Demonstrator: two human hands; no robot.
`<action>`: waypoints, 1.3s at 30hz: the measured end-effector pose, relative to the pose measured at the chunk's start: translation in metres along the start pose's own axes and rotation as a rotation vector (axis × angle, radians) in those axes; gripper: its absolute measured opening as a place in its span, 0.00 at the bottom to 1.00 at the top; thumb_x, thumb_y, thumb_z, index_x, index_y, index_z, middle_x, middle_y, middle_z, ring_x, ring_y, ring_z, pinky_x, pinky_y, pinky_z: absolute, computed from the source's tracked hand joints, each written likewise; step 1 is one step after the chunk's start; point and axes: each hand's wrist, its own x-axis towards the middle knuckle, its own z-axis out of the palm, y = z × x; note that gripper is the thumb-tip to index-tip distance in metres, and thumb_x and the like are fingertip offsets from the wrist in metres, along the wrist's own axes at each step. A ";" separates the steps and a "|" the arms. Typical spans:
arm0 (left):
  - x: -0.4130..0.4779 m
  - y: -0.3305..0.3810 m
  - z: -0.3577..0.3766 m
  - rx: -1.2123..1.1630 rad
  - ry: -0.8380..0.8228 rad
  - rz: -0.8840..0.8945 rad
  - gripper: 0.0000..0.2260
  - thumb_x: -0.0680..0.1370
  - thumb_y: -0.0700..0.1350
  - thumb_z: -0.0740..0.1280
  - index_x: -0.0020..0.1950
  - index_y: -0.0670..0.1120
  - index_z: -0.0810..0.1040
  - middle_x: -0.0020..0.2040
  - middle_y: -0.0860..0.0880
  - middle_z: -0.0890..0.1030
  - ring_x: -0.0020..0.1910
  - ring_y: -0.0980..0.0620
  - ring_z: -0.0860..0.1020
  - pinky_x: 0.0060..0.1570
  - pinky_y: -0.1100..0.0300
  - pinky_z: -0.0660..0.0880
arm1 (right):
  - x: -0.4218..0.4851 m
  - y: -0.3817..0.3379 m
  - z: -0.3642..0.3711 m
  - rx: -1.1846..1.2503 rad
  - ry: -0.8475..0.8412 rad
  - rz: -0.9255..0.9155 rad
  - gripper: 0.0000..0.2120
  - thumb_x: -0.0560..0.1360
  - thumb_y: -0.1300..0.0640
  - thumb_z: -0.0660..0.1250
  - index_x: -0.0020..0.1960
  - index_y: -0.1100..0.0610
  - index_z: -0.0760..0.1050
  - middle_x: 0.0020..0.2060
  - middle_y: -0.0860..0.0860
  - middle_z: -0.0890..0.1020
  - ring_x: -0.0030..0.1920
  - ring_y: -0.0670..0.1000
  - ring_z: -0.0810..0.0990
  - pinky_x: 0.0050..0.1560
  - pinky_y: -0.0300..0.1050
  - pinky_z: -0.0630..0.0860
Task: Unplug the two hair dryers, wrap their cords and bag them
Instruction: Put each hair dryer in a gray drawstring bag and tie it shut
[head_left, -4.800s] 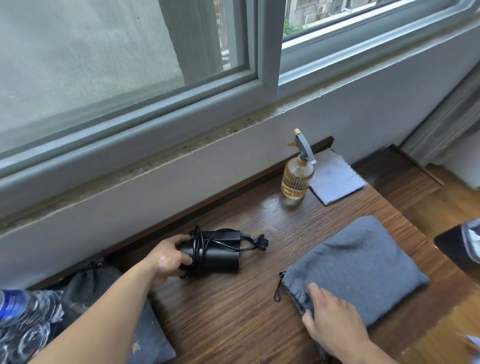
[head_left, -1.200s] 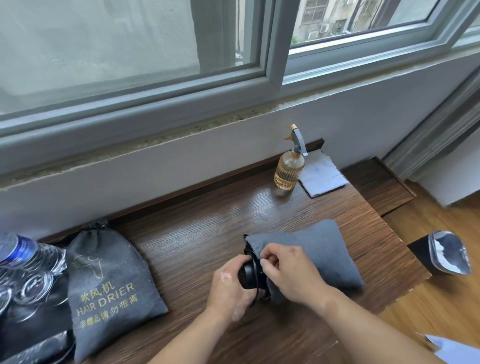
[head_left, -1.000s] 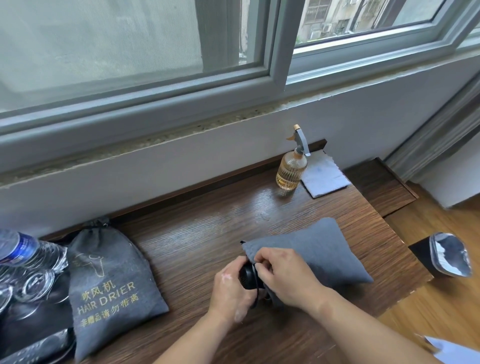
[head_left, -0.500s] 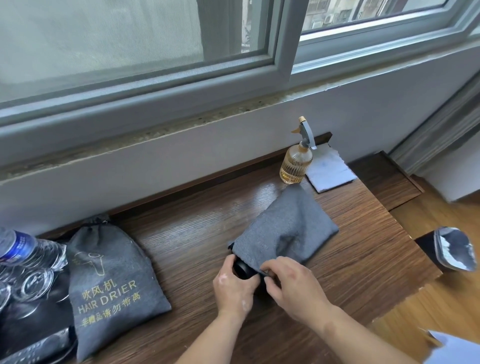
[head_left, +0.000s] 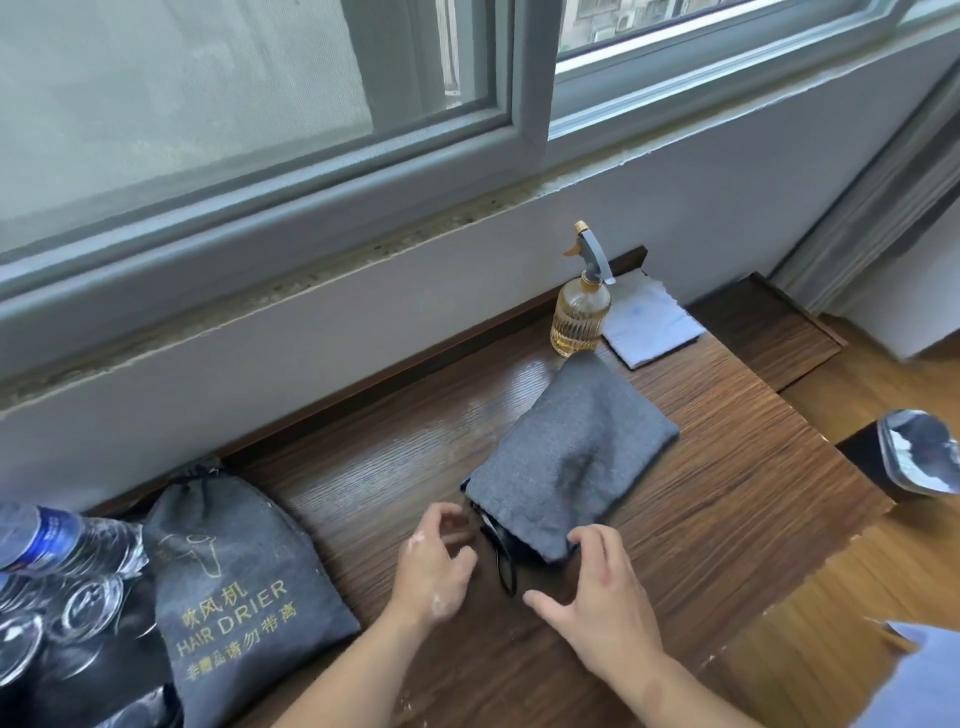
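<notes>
A head-worn camera looks down on a dark wooden surface (head_left: 727, 519) below a window. In the middle lies a plain grey fabric drawstring bag (head_left: 571, 457), bulging, its open mouth turned toward the person. Its bulk suggests a hair dryer is inside, but only something dark shows at the mouth. A black drawstring (head_left: 506, 569) trails from the mouth onto the wood in a loop.

The left hand (head_left: 431, 566) hovers just beside the mouth, its grip wide, fingers loosely curved and holding nothing. The right hand (head_left: 602, 608) has its fingers spread, with fingertips (head_left: 589, 538) touching the near corner of the hem. Its grip is also wide, not closed on the cloth.

To the left, a second grey bag printed "HAIR DRIER" (head_left: 234, 597) sits full, its top gathered. At the back stand an amber glass spray bottle (head_left: 579, 322) and a folded pale cloth (head_left: 649, 325).

The middle bag looks soft and floppy around a hard, weighty lump, so lifting it by the cloth alone could let the contents slide out. The best hold is probably the drawstring loop, pinched in one hand while the other braces the hem.
</notes>
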 end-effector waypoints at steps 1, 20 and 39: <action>0.006 0.002 -0.007 0.042 0.054 0.018 0.17 0.74 0.37 0.71 0.58 0.53 0.74 0.54 0.56 0.81 0.56 0.56 0.81 0.61 0.55 0.78 | -0.003 -0.004 0.003 0.008 0.008 0.031 0.37 0.60 0.30 0.72 0.61 0.47 0.65 0.57 0.42 0.65 0.59 0.48 0.75 0.52 0.45 0.77; 0.053 0.019 -0.013 0.235 -0.027 0.259 0.14 0.77 0.40 0.72 0.58 0.56 0.81 0.50 0.60 0.82 0.51 0.62 0.79 0.57 0.68 0.72 | -0.012 -0.025 0.033 0.122 0.120 0.226 0.41 0.72 0.36 0.69 0.77 0.52 0.57 0.76 0.48 0.63 0.72 0.51 0.69 0.67 0.47 0.70; 0.041 0.006 -0.020 0.247 0.072 0.215 0.09 0.73 0.40 0.76 0.49 0.53 0.87 0.43 0.63 0.83 0.46 0.61 0.81 0.46 0.83 0.66 | 0.023 -0.004 0.014 0.331 0.174 0.274 0.18 0.70 0.67 0.66 0.57 0.52 0.77 0.48 0.48 0.82 0.50 0.51 0.79 0.55 0.41 0.73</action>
